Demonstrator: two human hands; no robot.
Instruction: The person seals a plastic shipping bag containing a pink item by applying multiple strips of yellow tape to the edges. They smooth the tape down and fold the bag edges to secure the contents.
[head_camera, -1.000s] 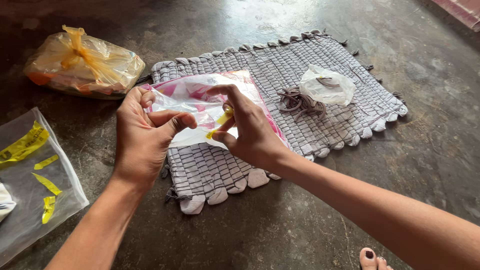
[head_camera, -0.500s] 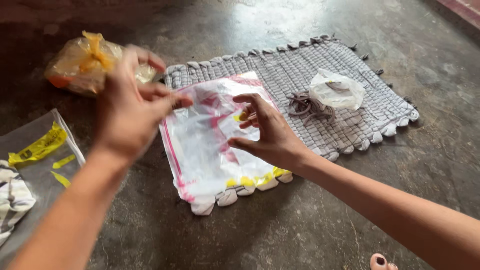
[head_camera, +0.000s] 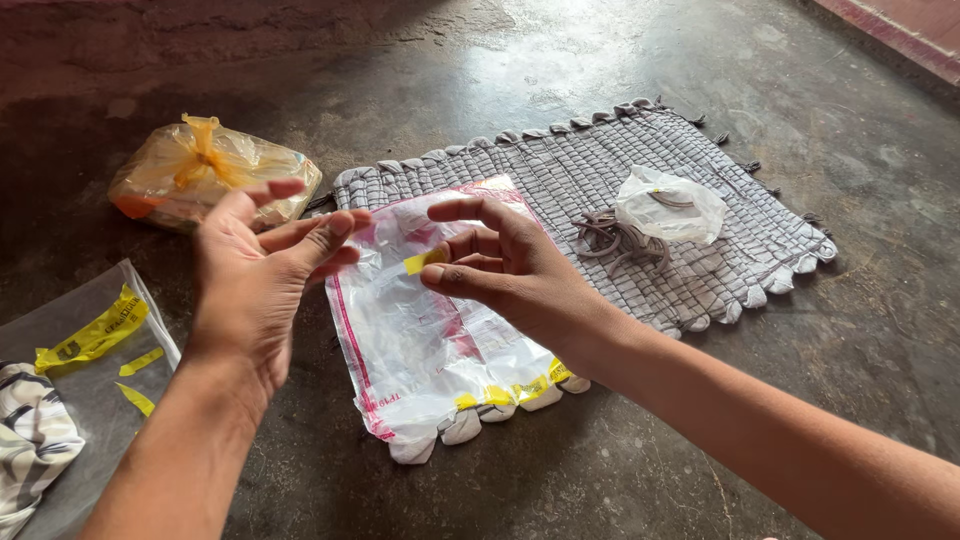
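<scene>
Dark concrete floor (head_camera: 620, 470): a clear plastic bag (head_camera: 420, 330) lies flat on the grey woven mat (head_camera: 620, 160), thin, light and slippery, best pinched by an edge. Right hand (head_camera: 510, 270) pinches a yellow strip (head_camera: 422, 262); left hand (head_camera: 255, 275) hovers open.

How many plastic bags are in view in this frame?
4. A clear flat bag with pink edging on the woven mat; a small crumpled white bag further right on it; a yellow knotted bag at upper left; a clear bag with yellow strips at left, partly cut off.
</scene>
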